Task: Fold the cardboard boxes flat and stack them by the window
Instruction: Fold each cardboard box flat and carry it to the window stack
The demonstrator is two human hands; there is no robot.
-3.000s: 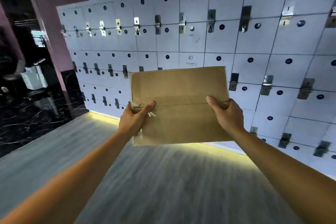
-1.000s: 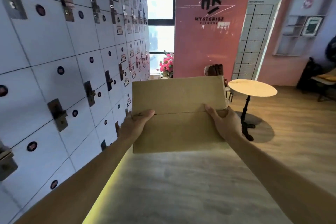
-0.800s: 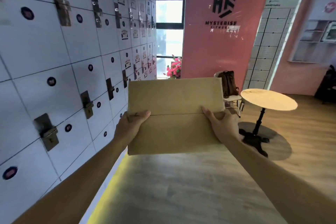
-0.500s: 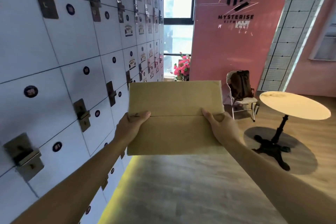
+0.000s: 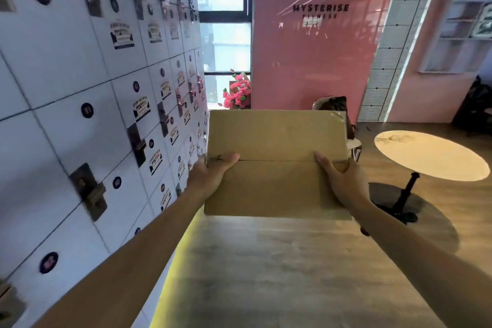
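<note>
Fingers of left hand [image 5: 210, 177] and right hand [image 5: 343, 181] gripping flattened cardboard box [image 5: 277, 162] edges, window [image 5: 226, 21] ahead

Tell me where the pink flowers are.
Head view, upper middle: the pink flowers stand by the window, just above the cardboard box's top-left corner.

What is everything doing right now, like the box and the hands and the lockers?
cardboard box: folded flat, held up in the air
left hand: grips the box's left edge
right hand: grips the box's right edge
lockers: doors closed
round table: upright
chair: upright, mostly hidden behind the box
</note>
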